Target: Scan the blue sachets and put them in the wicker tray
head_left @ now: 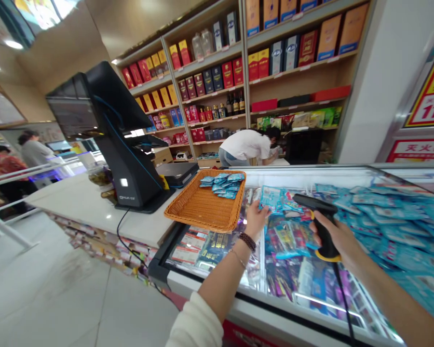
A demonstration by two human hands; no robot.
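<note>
My left hand (256, 218), wearing a dark beaded bracelet, reaches over the glass-topped freezer case. Its fingers close on the near left edge of a small blue packet (271, 196). To the right, my right hand (332, 236) wraps round the handle of a black and yellow barcode scanner (320, 207), whose head points left towards the packet. The scanner's cord hangs down. A woven orange-brown basket (191, 209) stands left of my left hand, with several blue packets (224, 184) at its far right. A big heap of blue packets (394, 217) lies right of the scanner.
A black point-of-sale terminal (123, 159) and a dark flat box (177, 172) stand on the white counter (75, 193). The freezer case's front edge (217, 294) runs close to me. A person in white (244, 144) bends down behind, before shelves of boxes.
</note>
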